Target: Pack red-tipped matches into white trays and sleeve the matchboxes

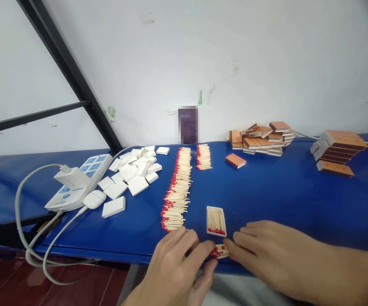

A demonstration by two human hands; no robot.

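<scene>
A small bunch of matches (221, 251) is at the table's front edge, between the fingertips of my two hands. My left hand (180, 263) presses on its left end, fingers bent and closed. My right hand (263, 253) meets its right end with fingers together; its thumb is hidden. The heads in the bunch are red and show at both ends. Just beyond it lies an open white matchbox tray (216, 222) filled with matches, red heads towards me. A long row of loose matches (177, 191) stretches away beyond my left hand, and a shorter row (203, 157) lies at the back.
White empty-looking trays (138, 185) are heaped at left, near a power strip (88, 178), a charger and cables. Orange matchbox sleeves (260, 140) are piled at the back right, with one sleeve (235, 160) in front. Stacked orange matchboxes (340, 146) stand far right on the blue table (276, 191).
</scene>
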